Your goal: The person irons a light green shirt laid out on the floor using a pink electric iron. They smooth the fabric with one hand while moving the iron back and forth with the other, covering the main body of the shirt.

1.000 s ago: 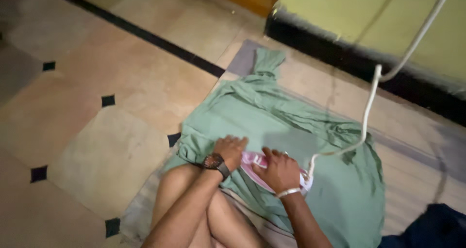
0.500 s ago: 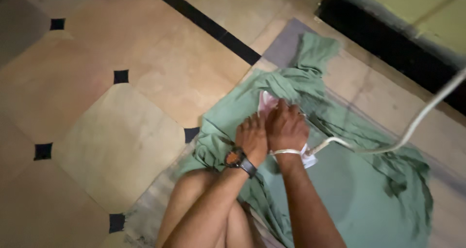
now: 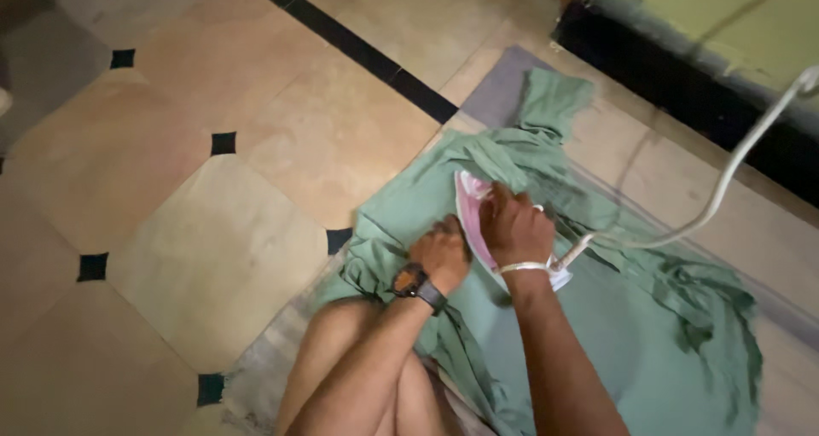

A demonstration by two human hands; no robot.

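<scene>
A green garment (image 3: pixel 614 316) lies spread over a pale cloth (image 3: pixel 682 188) on the floor. My right hand (image 3: pixel 514 229) grips the handle of a pink and white clothes iron (image 3: pixel 471 210) whose soleplate rests on the garment, tip pointing away from me. My left hand (image 3: pixel 442 252), with a dark wristwatch, presses down on the green fabric just left of the iron, fingers curled. A white cord (image 3: pixel 725 184) runs from the iron's back up to the right. My bare knee (image 3: pixel 341 351) sits under my left forearm.
Beige floor tiles (image 3: pixel 213 257) with small black diamond insets and a black strip fill the left side. A dark skirting (image 3: pixel 682 78) under a yellow-green wall runs along the upper right. The garment is bunched and wrinkled at its far and right edges.
The iron slid away from me across the garment over the last second, then shifted slightly back and right. My left hand stayed on the fabric beside it. The view swung.
</scene>
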